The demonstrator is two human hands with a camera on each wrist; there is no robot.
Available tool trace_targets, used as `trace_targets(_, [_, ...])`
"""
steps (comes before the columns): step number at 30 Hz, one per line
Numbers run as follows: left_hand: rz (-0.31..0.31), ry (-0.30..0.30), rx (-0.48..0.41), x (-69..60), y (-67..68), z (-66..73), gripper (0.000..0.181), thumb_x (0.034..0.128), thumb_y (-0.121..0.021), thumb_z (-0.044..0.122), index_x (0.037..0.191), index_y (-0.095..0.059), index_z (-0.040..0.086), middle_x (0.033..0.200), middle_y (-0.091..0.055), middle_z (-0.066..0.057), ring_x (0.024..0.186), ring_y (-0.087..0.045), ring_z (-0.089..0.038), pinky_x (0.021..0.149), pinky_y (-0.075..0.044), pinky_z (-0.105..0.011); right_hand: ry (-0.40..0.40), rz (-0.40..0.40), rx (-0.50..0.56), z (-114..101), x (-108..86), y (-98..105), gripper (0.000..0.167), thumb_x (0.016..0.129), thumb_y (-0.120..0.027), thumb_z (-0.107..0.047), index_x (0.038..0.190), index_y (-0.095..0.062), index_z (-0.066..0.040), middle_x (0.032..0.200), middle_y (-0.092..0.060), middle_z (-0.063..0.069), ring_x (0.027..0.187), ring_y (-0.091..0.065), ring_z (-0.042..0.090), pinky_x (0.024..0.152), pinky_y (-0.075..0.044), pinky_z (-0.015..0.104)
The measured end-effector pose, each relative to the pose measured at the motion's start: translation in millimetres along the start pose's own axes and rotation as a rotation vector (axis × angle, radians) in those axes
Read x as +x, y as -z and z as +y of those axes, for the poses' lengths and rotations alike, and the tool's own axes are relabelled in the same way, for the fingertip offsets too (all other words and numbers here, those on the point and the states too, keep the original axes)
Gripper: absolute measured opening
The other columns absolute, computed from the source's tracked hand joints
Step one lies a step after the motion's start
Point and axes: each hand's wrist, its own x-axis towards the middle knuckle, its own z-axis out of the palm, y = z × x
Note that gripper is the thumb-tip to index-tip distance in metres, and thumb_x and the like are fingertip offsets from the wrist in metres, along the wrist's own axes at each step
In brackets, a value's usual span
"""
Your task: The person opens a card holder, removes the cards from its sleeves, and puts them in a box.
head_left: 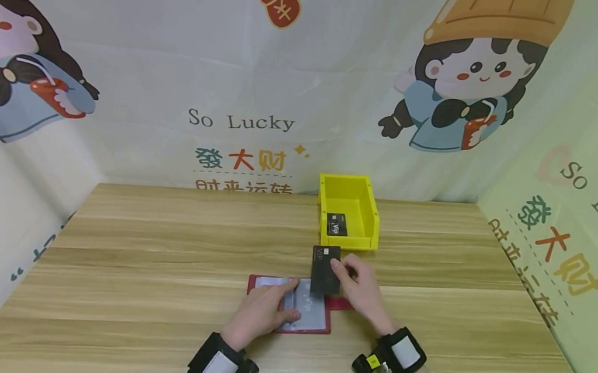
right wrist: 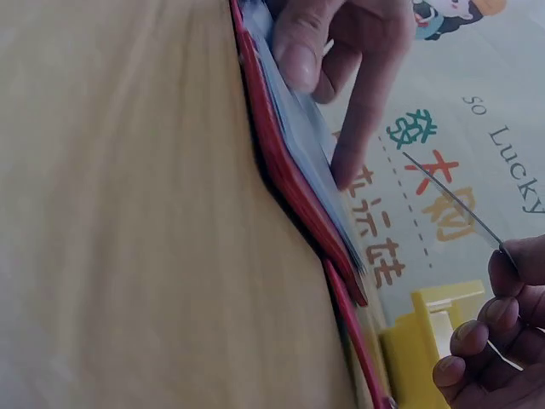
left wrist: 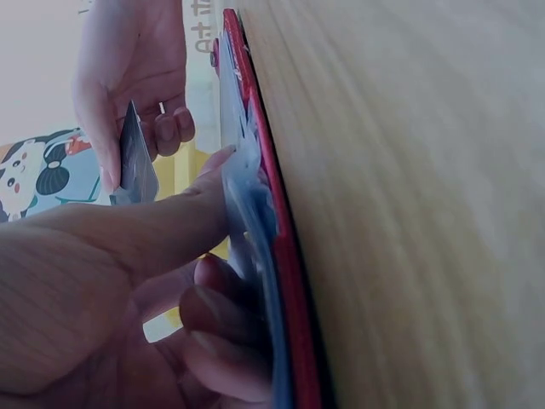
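Observation:
My right hand (head_left: 362, 288) pinches a black VIP card (head_left: 326, 270) between thumb and fingers. The card is over the right part of an open red card holder (head_left: 339, 303) with clear plastic sleeves (head_left: 312, 313). Seen edge-on in the right wrist view, the card (right wrist: 456, 198) is raised clear of the sleeves. My left hand (head_left: 262, 308) rests on the sleeves, index finger and thumb spread and pressing them down. In the left wrist view some fingers (left wrist: 226, 319) of that hand bend against the sleeves.
A yellow bin (head_left: 370, 245) stands behind the card holder at the table's back edge. Another black VIP card (head_left: 336, 225) lies in its front left corner. The wood-grain table (head_left: 168, 246) is bordered by printed cloth (head_left: 144, 80) at the back and sides.

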Motion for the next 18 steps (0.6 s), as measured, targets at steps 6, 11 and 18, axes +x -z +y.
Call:
trace_targets(6, [0.001, 0.002, 0.006, -0.3, 0.1, 0.3, 0.063, 0.0852, -0.08, 0.029, 0.141, -0.058, 0.007, 0.065, -0.042, 0.001, 0.059, -0.039, -0.011, 0.053, -0.024, -0.023, 0.06, 0.039, -0.06, -0.3, 12.9, 10.2, 0.028, 0.101, -0.061, -0.017, 0.076, -0.062, -0.004, 0.067, -0.047, 0.0, 0.062, -0.044, 0.009, 0.059, -0.034, 0.021])
trace_targets(11, [-0.001, 0.005, 0.01, 0.2, -0.4, -0.1, 0.063, 0.0854, -0.08, 0.028, 0.141, -0.058, 0.007, 0.065, -0.042, 0.001, 0.058, -0.039, -0.011, 0.053, -0.024, -0.023, 0.097, 0.045, -0.104, -2.8, 24.7, 18.8, 0.031, 0.101, -0.06, -0.016, 0.073, -0.06, -0.003, 0.063, -0.044, 0.0, 0.059, -0.042, 0.009, 0.058, -0.032, 0.021])
trace_targets(18, [-0.006, 0.014, 0.014, 0.9, -0.8, -0.1, 0.063, 0.0857, -0.08, 0.028, 0.141, -0.058, 0.007, 0.067, -0.039, 0.001, 0.061, -0.039, -0.013, 0.055, -0.024, -0.023, 0.073, 0.045, -0.163, -6.2, 39.5, 28.3, 0.031, 0.101, -0.06, -0.016, 0.073, -0.06, -0.002, 0.063, -0.044, 0.001, 0.059, -0.041, 0.012, 0.058, -0.031, 0.022])
